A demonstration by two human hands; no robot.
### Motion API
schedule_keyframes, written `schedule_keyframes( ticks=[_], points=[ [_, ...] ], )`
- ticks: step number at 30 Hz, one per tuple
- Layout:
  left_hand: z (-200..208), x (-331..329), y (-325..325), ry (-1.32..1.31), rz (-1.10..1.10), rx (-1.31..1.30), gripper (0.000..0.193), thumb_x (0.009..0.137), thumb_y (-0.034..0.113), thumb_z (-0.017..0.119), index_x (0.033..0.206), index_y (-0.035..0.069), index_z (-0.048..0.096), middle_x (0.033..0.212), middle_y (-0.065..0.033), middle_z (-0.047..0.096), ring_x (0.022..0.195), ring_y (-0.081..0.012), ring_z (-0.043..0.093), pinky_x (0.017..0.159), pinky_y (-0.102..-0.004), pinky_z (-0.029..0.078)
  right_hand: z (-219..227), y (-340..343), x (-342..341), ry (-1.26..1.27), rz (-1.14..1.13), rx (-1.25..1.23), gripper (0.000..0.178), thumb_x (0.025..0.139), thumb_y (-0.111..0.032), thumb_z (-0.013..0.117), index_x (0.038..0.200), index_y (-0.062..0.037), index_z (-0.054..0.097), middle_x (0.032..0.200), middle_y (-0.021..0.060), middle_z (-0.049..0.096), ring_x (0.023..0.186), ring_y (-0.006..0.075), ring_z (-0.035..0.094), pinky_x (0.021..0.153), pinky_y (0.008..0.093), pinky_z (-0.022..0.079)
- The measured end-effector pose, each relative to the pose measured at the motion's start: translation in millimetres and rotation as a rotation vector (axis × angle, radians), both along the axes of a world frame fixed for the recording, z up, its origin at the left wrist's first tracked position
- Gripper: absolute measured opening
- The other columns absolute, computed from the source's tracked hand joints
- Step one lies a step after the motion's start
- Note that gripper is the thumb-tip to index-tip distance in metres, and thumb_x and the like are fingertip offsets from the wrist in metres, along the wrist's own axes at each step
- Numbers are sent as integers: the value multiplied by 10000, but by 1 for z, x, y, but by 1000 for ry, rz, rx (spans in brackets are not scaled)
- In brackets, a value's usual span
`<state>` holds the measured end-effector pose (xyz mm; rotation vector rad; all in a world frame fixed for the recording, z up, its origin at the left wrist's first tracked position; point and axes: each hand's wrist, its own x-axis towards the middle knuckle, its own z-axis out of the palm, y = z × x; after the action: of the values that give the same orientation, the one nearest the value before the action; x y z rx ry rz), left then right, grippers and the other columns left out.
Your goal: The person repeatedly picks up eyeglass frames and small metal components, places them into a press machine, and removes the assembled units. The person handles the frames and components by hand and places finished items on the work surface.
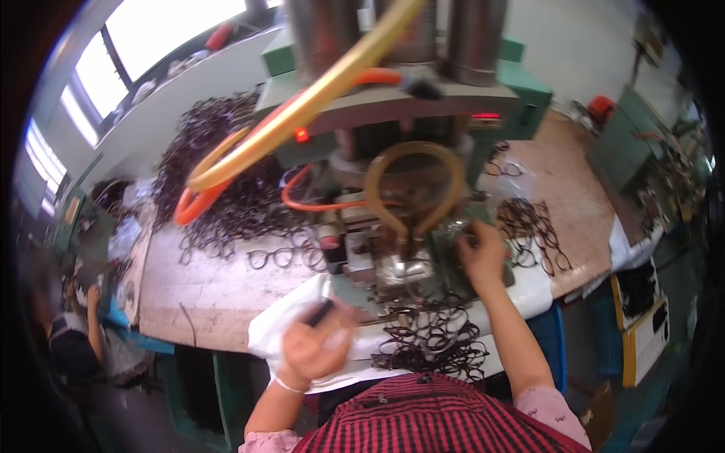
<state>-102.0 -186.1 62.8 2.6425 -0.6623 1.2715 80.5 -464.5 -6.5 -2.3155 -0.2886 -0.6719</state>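
Note:
My left hand (pixel 317 343), blurred by motion, is raised over the white sheet (pixel 291 306) at the table's front edge. Its fingers are curled around a small dark piece (pixel 320 312) whose kind I cannot make out. My right hand (pixel 483 257) reaches to the right side of the press (pixel 400 113), fingertips pinched together by its green base; what they hold is hidden. Between my arms, dark eyeglass frames (pixel 438 343) lie in a pile near my lap. A shiny metal fixture (pixel 404 269) sits at the press's middle, below a looped amber hose (pixel 414 149).
A large heap of dark eyeglass frames (pixel 219 166) covers the table's back left. More spectacle frames (pixel 532 226) lie right of the press. A thick yellow hose (pixel 302 106) crosses in front of it. At far left, another person's arm (pixel 94 321) shows. A blue bin (pixel 547 343) stands below the right edge.

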Motion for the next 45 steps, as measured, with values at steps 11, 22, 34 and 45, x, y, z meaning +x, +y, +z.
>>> schedule_keyframes(
  ticks=[11,22,34,45],
  points=[
    [-172,126,207,746,1156,-146,239,813,283,607,729,99,734,781,-126,711,723,-280,696,592,-405,545,-36,2,14,237,154,461,151,886,-27,596,1012,34,650,943,106,684,859,185,622,808,319,489],
    [-76,68,134,624,501,-1105,221,875,207,520,918,9,608,765,-133,652,698,-223,656,654,-373,513,13,-45,-63,311,251,485,85,834,-57,688,896,-1,672,911,55,649,832,139,591,762,287,480],
    [-6,40,15,120,-149,-1382,55,969,19,494,1018,12,518,905,-74,598,802,-142,611,754,-268,519,86,52,-57,363,562,594,452,782,7,684,1192,58,501,1035,91,635,941,132,609,876,259,455],
    [65,51,-30,58,-396,-994,105,893,-105,527,959,-26,548,883,-112,607,831,-206,641,733,-341,567,82,58,-85,324,499,708,464,834,-45,651,1270,8,498,1088,107,654,1075,192,585,934,308,450]
  ],
)
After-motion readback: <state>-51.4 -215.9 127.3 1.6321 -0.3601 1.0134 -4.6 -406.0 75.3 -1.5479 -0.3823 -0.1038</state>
